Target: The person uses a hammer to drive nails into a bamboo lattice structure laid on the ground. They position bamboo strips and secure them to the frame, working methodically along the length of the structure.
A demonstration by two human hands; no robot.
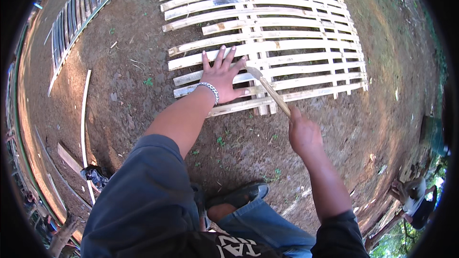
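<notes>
Head view. Outdoor site, bare brown dirt ground (138,83) with small green sprouts. At upper left lies a second slatted panel (79,12), darker, its near edge bowed by the lens. On the left, a long pale strip (84,114) lies near a board (71,157) and a crumpled black plastic bag (97,177). People (412,196) show small at the lower right rim.

Main item: a pale slatted panel (303,59), apparently split bamboo, flat on the ground ahead of the wearer's shoe (244,195). Slats run left to right across lengthwise crosspieces; left ends are uneven, one slat visibly shorter.

Left hand (221,77): palm down on the near left slats, fingers spread wide, thumb apart; chain bracelet (210,90) at the wrist. Anything under the palm: cannot tell.

Right hand (305,134): closed around the handle end of a wooden-handled tool (275,94), which slants up-left over the panel. Tool head just beside the left index fingertip; contact cannot be determined.
</notes>
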